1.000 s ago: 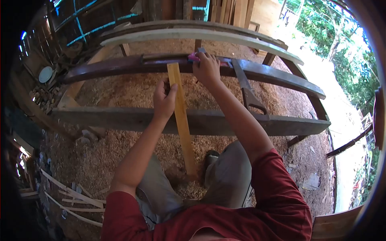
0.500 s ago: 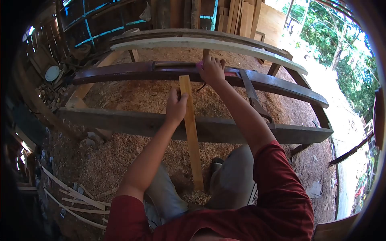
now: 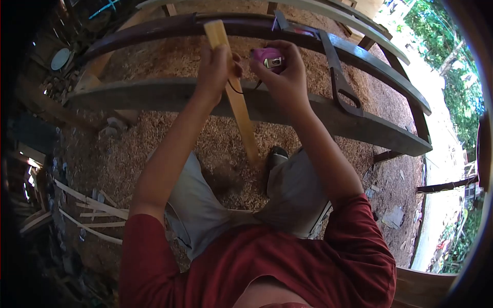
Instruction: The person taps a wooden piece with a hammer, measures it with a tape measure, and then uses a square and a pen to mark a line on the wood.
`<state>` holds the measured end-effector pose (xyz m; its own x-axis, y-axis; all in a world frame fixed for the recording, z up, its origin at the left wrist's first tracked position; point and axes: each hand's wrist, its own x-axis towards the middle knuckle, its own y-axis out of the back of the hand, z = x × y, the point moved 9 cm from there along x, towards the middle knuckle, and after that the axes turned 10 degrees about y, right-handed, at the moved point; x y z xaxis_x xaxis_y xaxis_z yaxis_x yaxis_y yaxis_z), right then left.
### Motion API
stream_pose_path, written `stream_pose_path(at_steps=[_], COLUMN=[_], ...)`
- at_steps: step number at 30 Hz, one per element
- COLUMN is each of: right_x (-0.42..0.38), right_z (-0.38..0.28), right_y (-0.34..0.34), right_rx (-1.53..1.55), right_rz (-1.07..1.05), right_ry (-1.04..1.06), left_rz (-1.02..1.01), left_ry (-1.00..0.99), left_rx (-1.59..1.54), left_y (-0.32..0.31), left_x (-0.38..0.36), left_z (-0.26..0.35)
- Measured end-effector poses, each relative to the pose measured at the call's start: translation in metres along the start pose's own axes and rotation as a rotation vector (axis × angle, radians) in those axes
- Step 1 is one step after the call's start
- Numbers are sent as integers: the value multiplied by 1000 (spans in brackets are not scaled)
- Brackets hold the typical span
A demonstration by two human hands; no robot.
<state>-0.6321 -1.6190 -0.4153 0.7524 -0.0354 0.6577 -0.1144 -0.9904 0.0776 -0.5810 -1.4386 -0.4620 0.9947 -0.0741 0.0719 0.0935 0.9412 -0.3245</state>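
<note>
My left hand (image 3: 214,69) is wrapped round the upper part of a long yellowish wooden strip (image 3: 240,113), which slants down toward my feet. In my right hand (image 3: 287,69) is a pink tape measure (image 3: 268,57), held just right of the strip. A thin dark cord hangs between the two hands. Beyond them, a handsaw (image 3: 336,77) rests across the dark reddish beam (image 3: 154,37) and the nearer grey beam (image 3: 154,95), its handle toward me.
Pale curved beams (image 3: 354,20) cross the far side of the frame. Wood shavings (image 3: 138,149) cover the ground. Thin wooden strips (image 3: 95,205) lie at the lower left. A white round object (image 3: 60,59) is at the upper left.
My right hand has come back from the reddish beam toward me, and the pink tape measure now shows in it. My left hand and the strip sit higher in view, as the view tilted down.
</note>
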Motion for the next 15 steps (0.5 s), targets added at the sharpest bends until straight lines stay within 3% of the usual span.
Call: stream_pose_path(at_steps=[4, 8, 10, 15], right_x=[-15, -33, -43, -61], right_z=[-7, -4, -10, -18], right_y=[11, -1, -8, -22], right_rx=[67, 164, -96, -232], right_rz=[36, -81, -168, -241], right_ry=[81, 47, 186, 241], left_rz=[136, 65, -30, -62], left_ry=[-33, -12, 128, 232], left_rx=[64, -32, 113, 301], left_y=[22, 37, 31, 10], left_x=[-27, -48, -62, -85], left_z=[27, 21, 6, 4])
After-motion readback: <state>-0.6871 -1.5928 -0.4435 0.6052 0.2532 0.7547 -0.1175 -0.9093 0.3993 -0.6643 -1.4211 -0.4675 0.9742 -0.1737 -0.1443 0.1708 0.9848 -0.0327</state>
